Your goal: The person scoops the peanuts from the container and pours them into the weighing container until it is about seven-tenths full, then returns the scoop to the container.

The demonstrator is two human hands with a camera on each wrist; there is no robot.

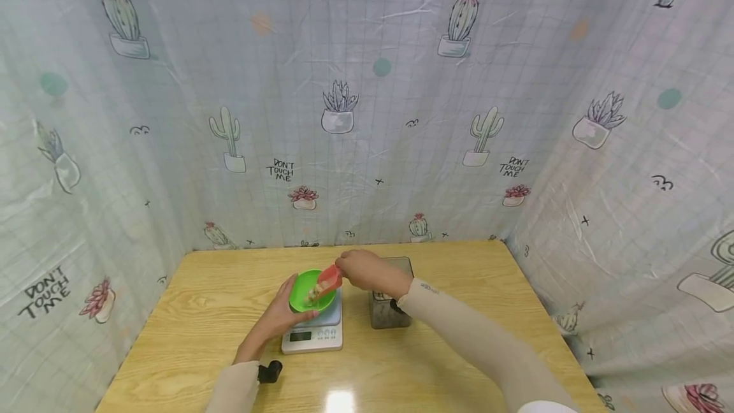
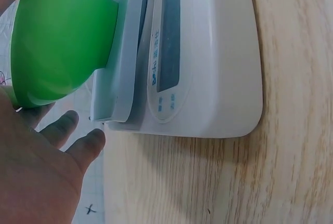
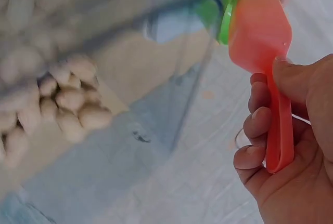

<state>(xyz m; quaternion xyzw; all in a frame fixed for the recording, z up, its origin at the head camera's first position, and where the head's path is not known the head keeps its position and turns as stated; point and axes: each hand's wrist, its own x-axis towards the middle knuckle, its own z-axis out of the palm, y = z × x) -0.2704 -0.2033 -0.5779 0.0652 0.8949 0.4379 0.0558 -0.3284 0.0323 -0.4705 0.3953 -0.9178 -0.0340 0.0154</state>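
Observation:
A green bowl [image 1: 301, 285] stands on the platform of a white kitchen scale [image 1: 329, 341]. My left hand [image 1: 281, 311] holds the bowl from its left side, thumb along the near rim; in the left wrist view some fingers [image 2: 88, 146] spread free below the bowl [image 2: 62, 37]. A red scoop [image 1: 331, 277] is tilted down over the bowl's right rim, with small pale pieces at its mouth and in the bowl. My right hand [image 1: 367, 269] grips the scoop's handle [image 3: 281, 125], thumb on top and fingers curled round it.
Right of the scale stands a clear rectangular container [image 1: 391, 318], partly hidden under my right forearm. It holds several pale, oval, nut-like pieces [image 3: 73, 99]. The wooden table [image 1: 459, 336] meets a cactus-print curtain [image 1: 367, 196] at the back and sides.

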